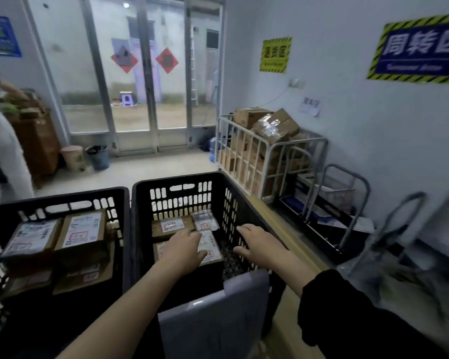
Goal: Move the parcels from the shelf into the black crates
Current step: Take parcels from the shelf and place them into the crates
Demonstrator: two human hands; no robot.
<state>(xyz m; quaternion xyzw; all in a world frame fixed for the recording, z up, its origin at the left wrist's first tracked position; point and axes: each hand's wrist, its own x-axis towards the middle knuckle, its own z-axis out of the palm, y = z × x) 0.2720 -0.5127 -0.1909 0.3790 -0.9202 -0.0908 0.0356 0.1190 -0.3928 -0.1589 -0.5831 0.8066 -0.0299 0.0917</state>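
Observation:
Two black crates stand side by side in front of me. The right crate (182,181) holds several labelled cardboard parcels; the nearest parcel (213,248) lies under my left hand (183,248), which rests on its top with fingers spread. My right hand (261,243) hovers open inside the same crate, just right of that parcel, above the perforated floor and holding nothing. Behind lie a brown parcel (171,225) and a small plastic-wrapped one (205,220). The left crate (62,194) holds several stacked parcels (82,233). No shelf is in view.
A white wire cage (265,161) full of cardboard boxes stands right of the crates, with folded trolleys (347,203) beyond it. A grey panel (218,320) leans on the right crate's near wall. Another person (0,151) works at a wooden stand far left. Glass doors (140,73) are ahead.

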